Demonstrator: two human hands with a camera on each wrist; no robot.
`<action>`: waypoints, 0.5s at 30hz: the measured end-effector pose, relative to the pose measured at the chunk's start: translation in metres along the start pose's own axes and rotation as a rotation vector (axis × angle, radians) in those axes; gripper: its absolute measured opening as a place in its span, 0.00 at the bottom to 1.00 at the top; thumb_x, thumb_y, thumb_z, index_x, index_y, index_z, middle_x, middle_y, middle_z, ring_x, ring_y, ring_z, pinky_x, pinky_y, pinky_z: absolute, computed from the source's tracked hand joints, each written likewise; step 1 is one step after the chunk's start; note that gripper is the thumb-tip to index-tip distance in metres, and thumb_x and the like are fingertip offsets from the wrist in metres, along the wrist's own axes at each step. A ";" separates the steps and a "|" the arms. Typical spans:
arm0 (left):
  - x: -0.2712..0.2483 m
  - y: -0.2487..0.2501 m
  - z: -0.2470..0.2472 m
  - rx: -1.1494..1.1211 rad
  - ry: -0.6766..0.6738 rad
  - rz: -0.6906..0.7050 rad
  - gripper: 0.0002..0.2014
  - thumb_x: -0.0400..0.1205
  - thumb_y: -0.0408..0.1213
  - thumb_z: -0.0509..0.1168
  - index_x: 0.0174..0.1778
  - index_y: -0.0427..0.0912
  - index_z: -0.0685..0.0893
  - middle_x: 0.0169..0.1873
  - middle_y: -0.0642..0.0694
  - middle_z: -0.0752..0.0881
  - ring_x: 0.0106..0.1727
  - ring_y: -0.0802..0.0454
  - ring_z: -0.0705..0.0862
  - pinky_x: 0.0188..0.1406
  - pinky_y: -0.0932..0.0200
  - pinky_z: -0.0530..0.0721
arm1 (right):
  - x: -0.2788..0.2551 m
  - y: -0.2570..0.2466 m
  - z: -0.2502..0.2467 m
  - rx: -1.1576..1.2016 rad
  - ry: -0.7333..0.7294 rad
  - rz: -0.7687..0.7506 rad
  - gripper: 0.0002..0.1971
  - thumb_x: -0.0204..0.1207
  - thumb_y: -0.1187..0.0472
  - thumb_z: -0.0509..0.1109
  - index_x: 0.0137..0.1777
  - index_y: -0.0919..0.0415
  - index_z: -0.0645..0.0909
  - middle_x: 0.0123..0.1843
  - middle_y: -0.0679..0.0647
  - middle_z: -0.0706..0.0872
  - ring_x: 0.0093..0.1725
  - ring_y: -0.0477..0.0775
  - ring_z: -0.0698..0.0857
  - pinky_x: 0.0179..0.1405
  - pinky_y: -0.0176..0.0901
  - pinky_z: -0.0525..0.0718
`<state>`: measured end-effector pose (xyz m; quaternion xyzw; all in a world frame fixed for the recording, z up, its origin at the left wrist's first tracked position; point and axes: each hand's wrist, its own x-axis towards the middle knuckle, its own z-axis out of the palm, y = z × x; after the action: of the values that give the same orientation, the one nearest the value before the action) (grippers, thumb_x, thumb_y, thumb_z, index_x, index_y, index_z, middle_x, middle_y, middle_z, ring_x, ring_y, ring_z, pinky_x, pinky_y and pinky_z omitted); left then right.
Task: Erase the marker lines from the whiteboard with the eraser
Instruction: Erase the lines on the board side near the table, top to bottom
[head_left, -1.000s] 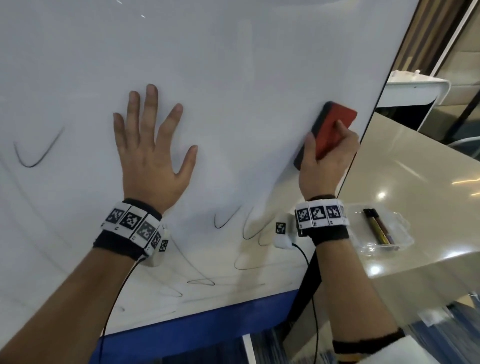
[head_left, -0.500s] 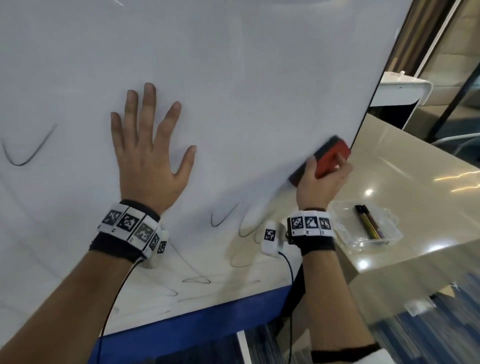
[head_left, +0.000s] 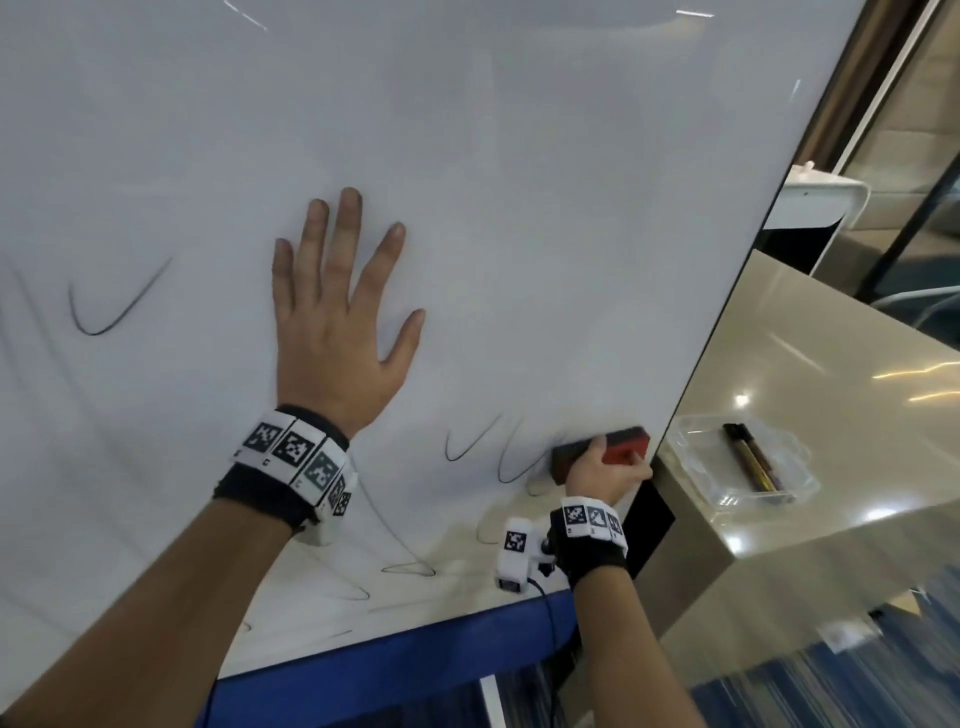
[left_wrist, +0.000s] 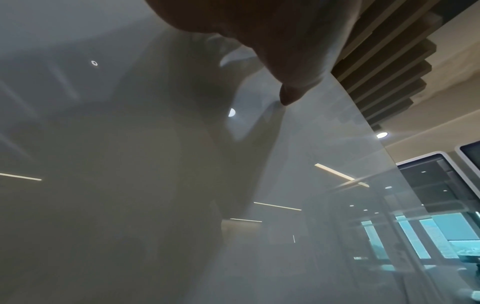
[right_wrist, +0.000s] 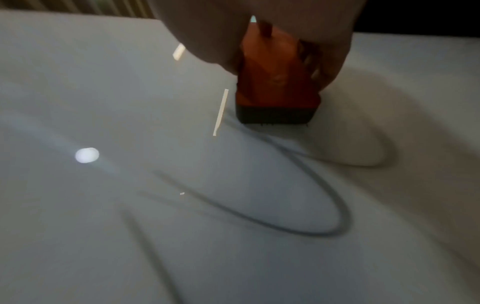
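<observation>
The whiteboard (head_left: 519, 208) is smooth and glossy, mirroring ceiling lights. The eraser (right_wrist: 275, 82) has a red plastic-looking back over dark fuzzy felt. The bench (head_left: 831, 364) is polished; the tray (head_left: 800, 488) is clear plastic.

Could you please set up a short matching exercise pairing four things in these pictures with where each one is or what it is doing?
Things:
1. left hand
2. eraser
3. markers
4. right hand

Places or states:
A. lying in the clear tray
B. gripping the eraser
C. spread flat on the whiteboard
D. pressed to the board near its right edge, beside black lines

Pairs: 1-C, 2-D, 3-A, 4-B
</observation>
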<state>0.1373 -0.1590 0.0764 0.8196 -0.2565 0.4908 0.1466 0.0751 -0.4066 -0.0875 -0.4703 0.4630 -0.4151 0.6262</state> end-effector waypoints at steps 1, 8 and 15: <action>0.000 0.000 0.001 -0.007 -0.002 -0.001 0.33 0.88 0.54 0.63 0.88 0.48 0.63 0.89 0.37 0.56 0.90 0.35 0.53 0.89 0.34 0.47 | -0.003 -0.016 0.006 0.019 -0.012 -0.084 0.27 0.83 0.61 0.72 0.76 0.67 0.66 0.72 0.69 0.75 0.67 0.69 0.81 0.64 0.50 0.80; -0.001 0.000 -0.003 -0.020 -0.032 0.003 0.34 0.88 0.53 0.63 0.89 0.48 0.62 0.89 0.37 0.55 0.90 0.35 0.52 0.89 0.35 0.46 | -0.001 -0.031 0.009 -0.031 -0.209 -0.547 0.28 0.76 0.53 0.76 0.73 0.56 0.70 0.68 0.59 0.77 0.65 0.59 0.82 0.67 0.51 0.84; -0.002 -0.005 -0.012 -0.001 -0.085 0.032 0.35 0.87 0.52 0.64 0.89 0.49 0.62 0.89 0.37 0.55 0.90 0.36 0.51 0.89 0.36 0.47 | -0.009 -0.002 0.010 -0.049 0.061 0.120 0.26 0.84 0.59 0.69 0.77 0.68 0.64 0.73 0.75 0.76 0.66 0.74 0.82 0.62 0.56 0.80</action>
<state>0.1308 -0.1486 0.0806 0.8355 -0.2756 0.4577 0.1283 0.0824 -0.3965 -0.0823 -0.4439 0.5192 -0.3795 0.6240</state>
